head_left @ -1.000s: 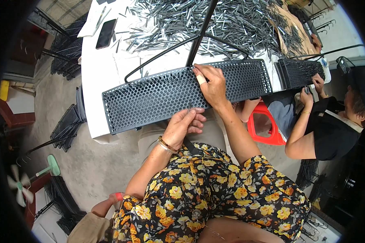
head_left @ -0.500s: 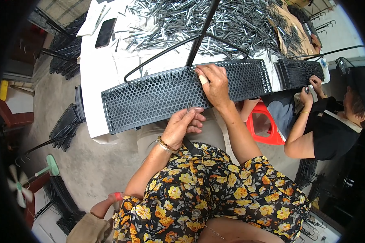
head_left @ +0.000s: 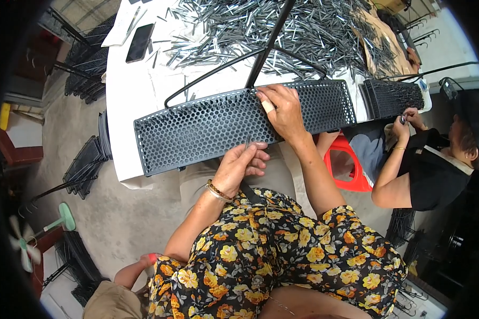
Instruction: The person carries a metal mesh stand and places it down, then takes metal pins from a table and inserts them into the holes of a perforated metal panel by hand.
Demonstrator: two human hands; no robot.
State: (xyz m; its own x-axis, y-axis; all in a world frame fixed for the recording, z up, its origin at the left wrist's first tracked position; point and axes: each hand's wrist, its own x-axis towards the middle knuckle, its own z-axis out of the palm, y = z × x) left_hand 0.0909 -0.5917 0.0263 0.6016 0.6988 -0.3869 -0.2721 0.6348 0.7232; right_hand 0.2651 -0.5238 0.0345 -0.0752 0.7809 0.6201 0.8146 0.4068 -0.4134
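Across the near edge of the table lies a long black perforated metal tray (head_left: 197, 135), with a black wire frame (head_left: 262, 58) rising from its far side. My right hand (head_left: 283, 111), with tan tape round one finger, bends over the tray's middle. Its fingertips are pressed together at the far rim beside the frame's upright; what they pinch, if anything, is hidden. Just below the near rim is my left hand (head_left: 242, 166), palm turned partly up. Its thumb and forefinger pinch a thin dark strip (head_left: 248, 140) that points up against the mesh. The other fingers curl loosely.
A heap of black strips (head_left: 271, 40) covers the white-clothed table (head_left: 125, 154); a phone (head_left: 140, 42) lies at its left. At right, a co-worker (head_left: 431, 170) handles another perforated tray (head_left: 391, 98) near a red stool (head_left: 348, 170). Black racks (head_left: 85, 167) and a fan (head_left: 25, 244) stand left.
My hands keep nearly the same places on the tray. At right, the co-worker's farther hand has moved down toward the nearer one.
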